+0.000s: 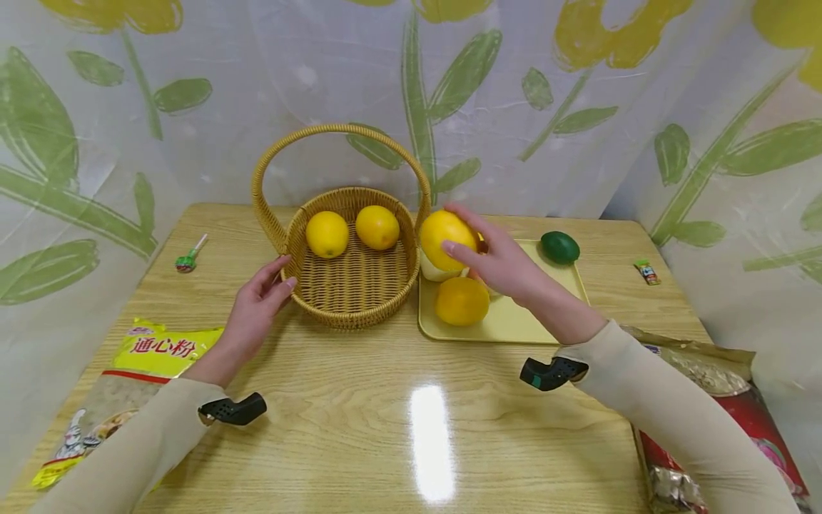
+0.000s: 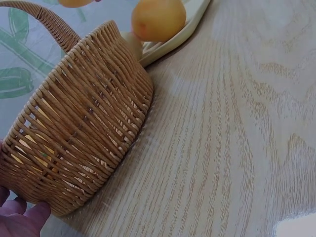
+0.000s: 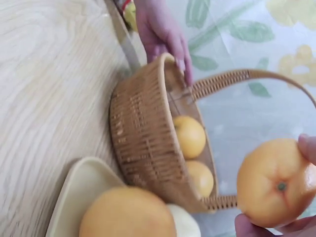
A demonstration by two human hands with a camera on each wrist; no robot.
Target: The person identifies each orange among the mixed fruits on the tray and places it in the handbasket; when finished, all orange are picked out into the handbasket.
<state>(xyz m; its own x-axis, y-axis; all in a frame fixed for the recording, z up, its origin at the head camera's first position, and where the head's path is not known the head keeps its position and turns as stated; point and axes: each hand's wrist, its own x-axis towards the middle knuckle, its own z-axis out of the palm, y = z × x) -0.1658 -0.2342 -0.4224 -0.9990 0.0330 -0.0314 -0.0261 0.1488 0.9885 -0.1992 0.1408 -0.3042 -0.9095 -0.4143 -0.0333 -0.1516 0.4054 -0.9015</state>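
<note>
My right hand holds an orange between thumb and fingers, raised over the tray's left end and close to the basket's right rim. In the right wrist view, the green stem spot of this orange shows. The round wicker basket with a tall hoop handle holds two oranges. At its left side my left hand grips the rim, just below the handle's foot; the left wrist view shows fingertips low on the woven wall. Another orange lies on the tray's left end.
The pale yellow tray also bears a dark green oval fruit and a whitish thing, partly hidden. A lollipop lies left, a small wrapped candy right. Bags stand at both sides: yellow and red.
</note>
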